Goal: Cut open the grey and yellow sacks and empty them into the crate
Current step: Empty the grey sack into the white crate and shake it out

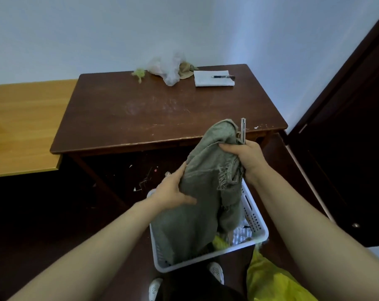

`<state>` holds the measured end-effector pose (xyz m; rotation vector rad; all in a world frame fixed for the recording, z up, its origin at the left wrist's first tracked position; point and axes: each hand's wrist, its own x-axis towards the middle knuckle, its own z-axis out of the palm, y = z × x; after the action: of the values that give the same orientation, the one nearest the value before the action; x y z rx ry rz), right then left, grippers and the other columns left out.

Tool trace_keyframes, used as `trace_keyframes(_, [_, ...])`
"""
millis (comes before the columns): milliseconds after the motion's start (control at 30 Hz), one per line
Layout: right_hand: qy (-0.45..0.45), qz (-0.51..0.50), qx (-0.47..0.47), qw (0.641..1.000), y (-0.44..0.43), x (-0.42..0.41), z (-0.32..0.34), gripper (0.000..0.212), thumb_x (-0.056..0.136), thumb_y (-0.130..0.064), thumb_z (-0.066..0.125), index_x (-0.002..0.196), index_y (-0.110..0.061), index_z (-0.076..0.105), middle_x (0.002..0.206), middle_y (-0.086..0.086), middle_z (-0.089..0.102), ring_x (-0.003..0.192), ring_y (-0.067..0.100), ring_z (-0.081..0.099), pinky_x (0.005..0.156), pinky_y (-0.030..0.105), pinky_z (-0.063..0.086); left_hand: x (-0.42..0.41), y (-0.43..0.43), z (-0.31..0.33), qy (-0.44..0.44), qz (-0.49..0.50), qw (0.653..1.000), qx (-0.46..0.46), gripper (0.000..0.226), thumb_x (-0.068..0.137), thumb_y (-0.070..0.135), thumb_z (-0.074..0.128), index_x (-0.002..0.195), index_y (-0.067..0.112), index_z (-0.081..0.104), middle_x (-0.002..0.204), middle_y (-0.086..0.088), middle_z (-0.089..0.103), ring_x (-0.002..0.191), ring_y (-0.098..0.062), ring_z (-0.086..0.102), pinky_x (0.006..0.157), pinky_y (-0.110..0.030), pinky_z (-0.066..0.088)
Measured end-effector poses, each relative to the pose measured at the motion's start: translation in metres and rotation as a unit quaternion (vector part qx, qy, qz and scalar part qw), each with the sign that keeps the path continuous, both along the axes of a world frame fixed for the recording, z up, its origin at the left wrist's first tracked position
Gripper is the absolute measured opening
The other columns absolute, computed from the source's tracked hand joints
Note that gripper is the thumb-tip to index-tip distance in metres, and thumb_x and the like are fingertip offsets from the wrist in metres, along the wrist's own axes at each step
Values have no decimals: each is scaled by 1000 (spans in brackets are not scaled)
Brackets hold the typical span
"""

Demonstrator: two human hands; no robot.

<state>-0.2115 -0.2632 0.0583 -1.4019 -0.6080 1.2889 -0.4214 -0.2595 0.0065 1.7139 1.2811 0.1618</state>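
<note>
The grey sack (197, 192) hangs upside down over the white perforated crate (254, 216) on the floor, its lower end inside the crate. My left hand (173, 192) grips the sack's left side. My right hand (243, 155) clutches the sack's frayed upper end together with a metal utility knife (243, 130) that points up. Yellow and silvery contents (238, 237) show in the crate's right part. The yellow sack (275, 281) lies on the floor to the right of the crate.
A dark wooden table (140, 114) stands behind the crate, bearing a notepad (213, 80) with a pen (223, 76), a clear plastic bag (169, 68) and green scraps (139, 73). A light wooden desk (21, 127) is at left, a dark door (347, 148) at right. My shoes (156, 287) are below the crate.
</note>
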Motion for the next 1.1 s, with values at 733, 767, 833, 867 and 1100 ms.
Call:
trace_keyframes(733, [-227, -56, 74, 970, 10, 42, 60, 17, 75, -35, 75, 64, -22, 75, 74, -5, 74, 69, 9, 70, 62, 21, 56, 17, 51, 170, -328, 201, 917, 106, 18, 86, 24, 68, 76, 9, 72, 72, -2, 74, 67, -15, 70, 60, -23, 55])
trace_keyframes(767, [-217, -48, 65, 973, 9, 41, 57, 18, 76, -34, 75, 67, -19, 74, 78, -2, 74, 66, 7, 69, 60, 19, 54, 18, 52, 172, -323, 195, 920, 108, 19, 84, 24, 71, 77, 7, 73, 74, -4, 74, 67, -16, 70, 60, -22, 54])
trace_keyframes(833, [-266, -4, 18, 964, 1, 36, 48, 16, 81, -31, 73, 71, -18, 70, 85, 6, 73, 63, 6, 67, 62, 20, 55, 18, 47, 166, -254, 189, 941, 120, 29, 81, 29, 73, 80, 0, 72, 77, -10, 73, 65, -16, 66, 61, -24, 52])
trace_keyframes(867, [-287, -5, 11, 958, -2, 35, 50, 16, 81, -30, 73, 70, -19, 70, 84, 7, 73, 65, 7, 67, 65, 23, 54, 18, 45, 165, -238, 198, 943, 126, 29, 81, 29, 74, 80, 0, 72, 76, -11, 72, 65, -15, 64, 63, -26, 52])
trace_keyframes(1100, [-332, -9, 43, 942, 7, 30, 74, 25, 75, -36, 76, 63, -15, 72, 71, 2, 72, 64, 7, 66, 60, 21, 49, 15, 53, 182, -351, 225, 903, 106, 25, 80, 21, 74, 78, -3, 68, 69, -11, 69, 64, -18, 66, 60, -25, 51])
